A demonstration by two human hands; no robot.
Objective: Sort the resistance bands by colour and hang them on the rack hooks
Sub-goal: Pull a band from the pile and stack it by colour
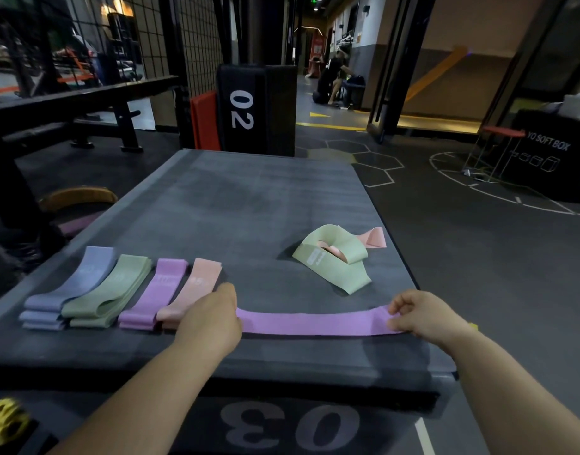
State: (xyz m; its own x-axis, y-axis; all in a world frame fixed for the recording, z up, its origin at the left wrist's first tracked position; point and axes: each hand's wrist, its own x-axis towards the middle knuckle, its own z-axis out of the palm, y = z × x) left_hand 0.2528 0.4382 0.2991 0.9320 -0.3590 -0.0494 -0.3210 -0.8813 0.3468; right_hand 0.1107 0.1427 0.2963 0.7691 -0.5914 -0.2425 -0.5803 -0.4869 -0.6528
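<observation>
A purple resistance band lies stretched flat along the near edge of a grey padded box top. My left hand holds its left end, and my right hand pinches its right end. Left of my left hand lie sorted stacks in a row: blue bands, green bands, purple bands and peach bands. Farther right a loose green band lies tangled over a peach band. No rack hooks are in view.
The box front reads 03. A black box marked 02 and a red mat stand beyond the far edge. A bench is at the left, a soft box at the right. A person sits far down the corridor.
</observation>
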